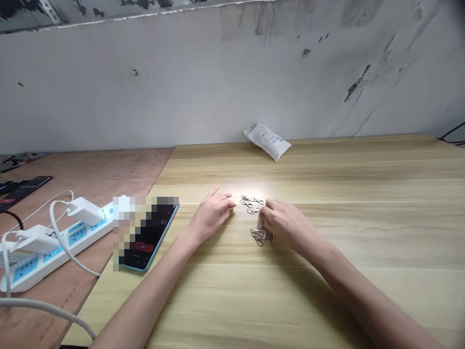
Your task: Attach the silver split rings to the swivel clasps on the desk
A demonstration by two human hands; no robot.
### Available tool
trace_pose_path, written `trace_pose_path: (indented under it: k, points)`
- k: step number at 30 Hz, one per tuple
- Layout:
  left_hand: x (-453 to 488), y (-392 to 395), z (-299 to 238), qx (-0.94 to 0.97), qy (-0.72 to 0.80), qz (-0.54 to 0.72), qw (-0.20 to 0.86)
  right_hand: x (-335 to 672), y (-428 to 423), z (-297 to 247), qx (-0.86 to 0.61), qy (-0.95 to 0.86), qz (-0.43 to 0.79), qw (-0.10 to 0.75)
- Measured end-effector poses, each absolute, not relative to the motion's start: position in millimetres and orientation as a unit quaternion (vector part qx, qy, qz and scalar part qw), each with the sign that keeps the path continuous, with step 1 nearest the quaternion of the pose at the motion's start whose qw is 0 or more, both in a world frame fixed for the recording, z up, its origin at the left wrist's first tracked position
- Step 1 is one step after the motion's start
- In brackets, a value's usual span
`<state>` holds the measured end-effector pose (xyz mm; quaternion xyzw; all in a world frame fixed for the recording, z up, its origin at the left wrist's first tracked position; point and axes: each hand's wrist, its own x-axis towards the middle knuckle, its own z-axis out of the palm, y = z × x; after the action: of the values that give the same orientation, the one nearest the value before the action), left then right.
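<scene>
Small silver metal clasps with rings lie on the table in two groups. The farther clasps [250, 200] sit between my hands, and a nearer pile of clasps [260, 235] lies beside and partly under my right hand [281, 220]. My right hand's fingers are pinched together at one end of a single metal clasp [253, 210]; its fingertips are partly hidden. My left hand [215, 211] rests on the table just left of the farther clasps, its fingers apart and holding nothing.
A phone [152, 237], partly blurred out, lies left of my left forearm. Farther left, a white power strip [78, 237] carries chargers and cables on a brown surface. A white plastic package [268, 140] lies by the wall. Another dark device [25, 189] is at far left.
</scene>
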<state>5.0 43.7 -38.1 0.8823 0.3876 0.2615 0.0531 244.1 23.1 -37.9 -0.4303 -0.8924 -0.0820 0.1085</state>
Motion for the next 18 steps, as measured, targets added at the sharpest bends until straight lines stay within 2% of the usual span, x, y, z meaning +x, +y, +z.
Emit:
trace_pose_path:
  k: [5,13,18]
  points:
    - [3,43,-42,0.889,0.369,0.268,0.044,246,26,-37,-0.456,-0.881,-0.02,0.128]
    - [-1,33,-36,0.859,0.397,0.304,0.111,251,20,-32,-0.445,-0.868,0.043,0.217]
    - [2,29,-35,0.875,0.387,0.281,0.07,234,10,-31,-0.389,-0.875,0.05,0.284]
